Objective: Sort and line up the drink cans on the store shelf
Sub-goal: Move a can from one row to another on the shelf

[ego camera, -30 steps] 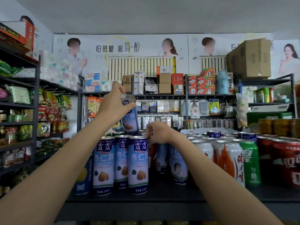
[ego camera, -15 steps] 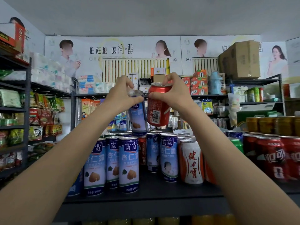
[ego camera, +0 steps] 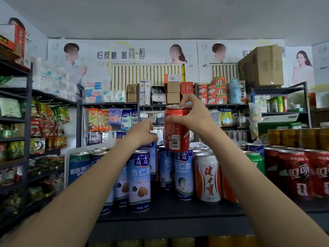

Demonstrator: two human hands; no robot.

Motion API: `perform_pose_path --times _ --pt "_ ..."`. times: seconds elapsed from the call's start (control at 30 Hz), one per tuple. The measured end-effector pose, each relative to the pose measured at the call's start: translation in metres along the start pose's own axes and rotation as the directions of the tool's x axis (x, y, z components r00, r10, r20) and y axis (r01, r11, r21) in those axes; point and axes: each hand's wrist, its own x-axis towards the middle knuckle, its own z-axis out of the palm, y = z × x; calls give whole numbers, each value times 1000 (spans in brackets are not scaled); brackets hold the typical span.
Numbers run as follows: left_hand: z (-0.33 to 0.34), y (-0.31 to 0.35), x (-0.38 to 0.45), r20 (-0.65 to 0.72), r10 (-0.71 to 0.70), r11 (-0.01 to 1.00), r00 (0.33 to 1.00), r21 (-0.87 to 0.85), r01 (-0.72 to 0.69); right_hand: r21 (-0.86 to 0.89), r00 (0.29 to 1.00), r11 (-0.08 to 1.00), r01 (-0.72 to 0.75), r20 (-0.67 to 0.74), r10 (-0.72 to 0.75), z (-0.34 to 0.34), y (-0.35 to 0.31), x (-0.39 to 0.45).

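Right hand [ego camera: 194, 116] gripping red can [ego camera: 175, 129] above shelf [ego camera: 169, 211], left hand [ego camera: 142, 133] clasping top of blue can [ego camera: 151, 157] in row

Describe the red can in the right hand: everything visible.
The red can is a short metal drink can with a silver rim and top, a white barcode panel and small print facing the camera. It is held in the air, roughly upright, above the blue cans on the shelf. The right hand grips it near the top, fingers over the rim. Nothing else touches it.
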Motion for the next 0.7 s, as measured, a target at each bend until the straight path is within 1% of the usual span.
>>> perform_pose_path --times 0.13,0.3,0.4,0.47,0.53,0.57,0.63,0.7 --pt "11 -7 3 63 -22 996 998 92 17 51 999 998 -27 18 27 3 -2 2" --pt "13 -8 11 224 -54 977 973 214 5 48 999 999 -25 27 24 6 -3 -2" --pt "7 -2 12 217 -41 959 975 284 -23 72 1000 997 -20 17 18 4 -5 -6" --pt "4 1 6 128 -4 958 992 286 -33 84 1000 996 -18 10 17 2 -5 -8" --pt "0 5 -6 -42 75 967 996 246 -63 91 1000 996 -21 4 21 -1 -7 -11" --pt "-1 7 -14 -131 119 974 984 207 -90 93 1000 995 -22 -4 22 -3 -8 -12" --pt "1 15 -29 -299 191 981 935 89 -172 82 1000 996 -20 -20 22 -10 -12 -16" --pt "6 28 -40 -404 224 960 887 -63 -272 82 999 996 -20 -29 23 -22 -15 -22"
